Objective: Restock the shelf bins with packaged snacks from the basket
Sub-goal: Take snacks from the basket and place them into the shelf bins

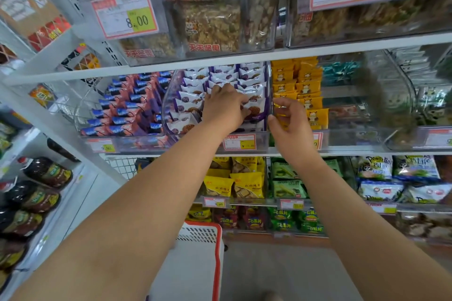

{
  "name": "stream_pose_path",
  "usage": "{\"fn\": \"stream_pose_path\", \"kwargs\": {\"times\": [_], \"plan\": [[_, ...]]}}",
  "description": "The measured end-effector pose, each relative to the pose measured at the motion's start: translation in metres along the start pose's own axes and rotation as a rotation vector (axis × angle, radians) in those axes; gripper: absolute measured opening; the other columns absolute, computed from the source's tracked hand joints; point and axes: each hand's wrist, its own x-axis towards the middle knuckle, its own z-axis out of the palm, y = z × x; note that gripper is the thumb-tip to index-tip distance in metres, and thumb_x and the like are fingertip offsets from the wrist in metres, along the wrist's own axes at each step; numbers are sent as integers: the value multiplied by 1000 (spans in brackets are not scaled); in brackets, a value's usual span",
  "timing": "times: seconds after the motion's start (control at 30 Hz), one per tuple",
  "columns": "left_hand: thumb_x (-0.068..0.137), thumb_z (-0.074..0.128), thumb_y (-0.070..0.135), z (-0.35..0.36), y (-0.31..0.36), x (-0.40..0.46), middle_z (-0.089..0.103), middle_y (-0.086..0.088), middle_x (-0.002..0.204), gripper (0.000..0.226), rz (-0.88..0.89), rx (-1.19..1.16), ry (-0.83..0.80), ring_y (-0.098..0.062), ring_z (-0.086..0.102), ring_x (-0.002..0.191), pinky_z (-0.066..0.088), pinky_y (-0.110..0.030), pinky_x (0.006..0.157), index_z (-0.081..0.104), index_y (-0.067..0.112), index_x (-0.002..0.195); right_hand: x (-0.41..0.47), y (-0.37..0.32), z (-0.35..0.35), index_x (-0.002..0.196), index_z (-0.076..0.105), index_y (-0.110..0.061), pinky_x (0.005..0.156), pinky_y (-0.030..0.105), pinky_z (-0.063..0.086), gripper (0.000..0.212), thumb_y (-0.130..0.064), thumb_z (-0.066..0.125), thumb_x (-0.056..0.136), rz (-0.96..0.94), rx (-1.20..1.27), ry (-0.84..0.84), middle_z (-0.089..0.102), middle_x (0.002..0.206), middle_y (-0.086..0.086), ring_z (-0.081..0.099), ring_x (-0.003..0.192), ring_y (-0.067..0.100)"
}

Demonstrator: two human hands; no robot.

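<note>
Snack packets (pixel 254 102) already fill the purple bin (pixel 265 135); our left hand (pixel 225 107) pinches one into place. Our right hand (pixel 289 124) hovers half-curled, empty. Whether the basket (pixel 217 252) holds more, we cannot tell.

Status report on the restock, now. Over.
Left hand in the purple-and-white packet bin, grip on a packet. Right hand at the bin divider, fingers loosely curled, holding nothing. Basket below. Nothing blocking.
</note>
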Motion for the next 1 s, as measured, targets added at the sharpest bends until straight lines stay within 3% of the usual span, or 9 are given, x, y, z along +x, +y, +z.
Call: {"fn": "stream_pose_path", "kwargs": {"times": [0.23,0.37,0.63,0.83,0.93,1.0], "plan": [[99,57,32,-4,-7,4,66,-1,122,25,-32,-146,79,-27,45,124,39,-40,100,69,28,120,0,-5,-3,131,47,-18,97,31,50,36,-15,57,97,70,42,-2,50,129,1,53,113,11],[98,57,36,-4,-3,4,63,-9,122,29,-34,-109,35,-30,44,124,37,-42,103,66,31,125,-1,-5,-3,129,47,-19,98,34,49,35,-12,57,96,48,31,-11,49,127,1,52,113,13],[94,62,28,0,-1,5,55,1,126,24,76,-13,134,-25,40,124,30,-39,101,64,27,118,-2,-3,-6,130,47,-18,99,37,49,36,-12,57,96,36,7,-17,48,127,-1,52,114,14],[92,63,32,8,0,-2,55,5,131,32,126,-19,138,-24,37,126,27,-38,104,63,31,124,-1,-2,-5,131,49,-17,99,36,49,37,-13,58,95,31,-15,-23,47,125,-2,52,113,14],[92,64,32,9,-1,-4,55,5,131,35,140,-28,146,-24,37,126,28,-38,103,62,30,127,-2,-3,-4,131,49,-18,97,31,48,36,-12,57,96,34,-13,-21,47,126,-1,51,113,13],[91,64,32,9,-3,-9,58,4,126,35,151,-80,212,-25,41,123,31,-39,100,63,27,126,-5,-5,-5,127,50,-22,90,20,47,33,-11,56,96,35,6,-6,49,126,0,52,109,6]]}}
